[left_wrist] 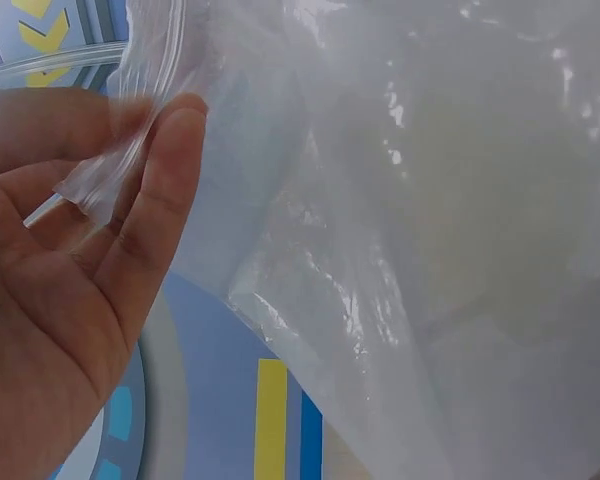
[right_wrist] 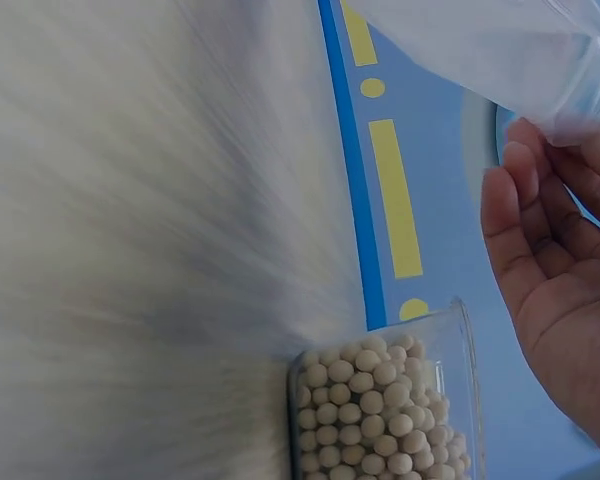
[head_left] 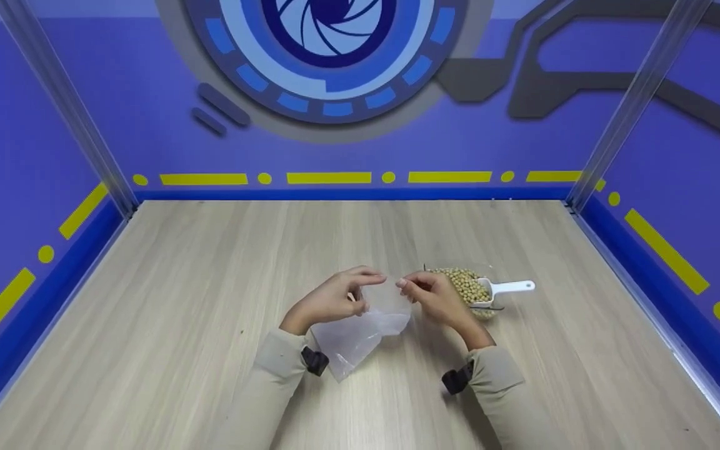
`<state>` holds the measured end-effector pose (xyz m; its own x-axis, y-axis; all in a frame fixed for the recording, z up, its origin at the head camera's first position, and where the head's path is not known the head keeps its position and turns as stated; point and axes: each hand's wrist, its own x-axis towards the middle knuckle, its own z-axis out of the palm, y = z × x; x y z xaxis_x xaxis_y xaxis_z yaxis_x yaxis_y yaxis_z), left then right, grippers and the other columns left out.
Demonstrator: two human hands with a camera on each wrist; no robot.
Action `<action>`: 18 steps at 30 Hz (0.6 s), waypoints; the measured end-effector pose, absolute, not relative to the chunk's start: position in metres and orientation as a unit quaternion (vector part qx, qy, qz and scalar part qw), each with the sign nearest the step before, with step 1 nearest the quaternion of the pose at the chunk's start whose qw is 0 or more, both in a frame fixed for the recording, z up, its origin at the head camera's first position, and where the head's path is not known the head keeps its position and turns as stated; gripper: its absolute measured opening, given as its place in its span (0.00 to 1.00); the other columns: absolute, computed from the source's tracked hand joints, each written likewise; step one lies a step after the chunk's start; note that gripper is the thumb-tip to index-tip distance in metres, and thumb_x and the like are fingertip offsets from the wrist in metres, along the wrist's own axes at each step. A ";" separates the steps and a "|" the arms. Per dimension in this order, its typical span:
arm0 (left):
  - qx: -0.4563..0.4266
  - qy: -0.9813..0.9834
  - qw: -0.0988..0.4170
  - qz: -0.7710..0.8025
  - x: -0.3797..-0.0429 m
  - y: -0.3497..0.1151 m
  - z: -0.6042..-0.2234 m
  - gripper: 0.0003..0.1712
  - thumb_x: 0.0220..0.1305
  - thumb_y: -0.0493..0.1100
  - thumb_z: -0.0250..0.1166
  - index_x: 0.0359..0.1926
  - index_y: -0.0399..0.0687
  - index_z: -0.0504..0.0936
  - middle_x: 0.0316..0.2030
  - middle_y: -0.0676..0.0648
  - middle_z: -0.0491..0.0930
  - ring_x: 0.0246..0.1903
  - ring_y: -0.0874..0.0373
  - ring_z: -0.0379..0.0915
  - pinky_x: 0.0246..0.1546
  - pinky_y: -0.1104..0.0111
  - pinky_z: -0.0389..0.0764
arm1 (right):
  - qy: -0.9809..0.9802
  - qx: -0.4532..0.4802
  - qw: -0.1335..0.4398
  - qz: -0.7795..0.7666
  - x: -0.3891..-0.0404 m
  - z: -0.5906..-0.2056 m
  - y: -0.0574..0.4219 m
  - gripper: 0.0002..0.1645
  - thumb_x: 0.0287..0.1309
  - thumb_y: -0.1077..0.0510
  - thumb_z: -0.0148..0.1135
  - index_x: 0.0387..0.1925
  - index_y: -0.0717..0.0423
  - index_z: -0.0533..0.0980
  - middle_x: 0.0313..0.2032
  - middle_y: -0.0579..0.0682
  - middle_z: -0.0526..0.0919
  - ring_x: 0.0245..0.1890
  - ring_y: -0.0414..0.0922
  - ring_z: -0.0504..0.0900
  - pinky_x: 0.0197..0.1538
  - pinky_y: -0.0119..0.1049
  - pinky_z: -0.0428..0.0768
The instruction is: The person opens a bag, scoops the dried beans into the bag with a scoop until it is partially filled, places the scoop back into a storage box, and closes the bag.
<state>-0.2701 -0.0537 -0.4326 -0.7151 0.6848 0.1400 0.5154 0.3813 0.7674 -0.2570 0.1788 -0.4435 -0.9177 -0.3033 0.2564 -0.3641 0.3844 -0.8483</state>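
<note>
A clear plastic zip bag (head_left: 344, 344) hangs between the two hands above the table, its lower part slanting down to the left. My left hand (head_left: 332, 298) pinches the bag's zip edge; in the left wrist view the ridged strip of the bag (left_wrist: 410, 260) runs between the fingers. At the opposite top corner, my right hand (head_left: 440, 300) pinches the bag between thumb and fingertips. In the right wrist view, that corner of the bag (right_wrist: 540, 70) meets the fingertips of the right hand (right_wrist: 570, 260).
Just right of the right hand stands a clear container (right_wrist: 470, 375) of round pale beans (head_left: 460, 281), partly hidden by that hand. A white scoop (head_left: 513, 286) rests in the beans, handle pointing right. Blue panels (head_left: 360, 156) border the wooden table (head_left: 210, 250) at the back and sides.
</note>
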 end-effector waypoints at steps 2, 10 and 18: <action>0.365 0.826 0.101 0.418 -0.270 -0.055 -0.433 0.32 0.59 0.28 0.56 0.66 0.40 0.70 0.65 0.42 0.68 0.34 0.58 0.73 0.33 0.74 0.75 | -0.837 0.207 0.024 0.506 -0.258 -0.444 0.180 0.12 0.64 0.64 0.56 0.36 0.72 0.81 0.30 0.68 0.82 0.29 0.43 0.78 0.34 0.27 0.76; 0.369 0.826 0.092 0.416 -0.270 -0.057 -0.435 0.32 0.59 0.27 0.56 0.66 0.40 0.69 0.66 0.42 0.67 0.34 0.59 0.73 0.38 0.72 0.77 | -0.858 0.233 0.031 0.457 -0.272 -0.459 0.197 0.16 0.66 0.58 0.56 0.44 0.66 0.82 0.37 0.59 0.86 0.36 0.40 0.81 0.41 0.30 0.78; 0.377 0.823 0.087 0.416 -0.269 -0.058 -0.435 0.32 0.58 0.26 0.56 0.66 0.36 0.69 0.65 0.40 0.68 0.33 0.57 0.71 0.36 0.71 0.75 | -0.876 0.255 0.056 0.407 -0.275 -0.449 0.220 0.17 0.64 0.57 0.58 0.49 0.64 0.81 0.47 0.58 0.84 0.49 0.53 0.82 0.52 0.47 0.79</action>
<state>-0.2692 -0.0583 -0.4349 -0.7004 0.6931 0.1706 0.5478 0.3687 0.7510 -0.2748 0.2201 -0.4493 -0.8636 -0.4011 0.3053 -0.4921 0.5393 -0.6834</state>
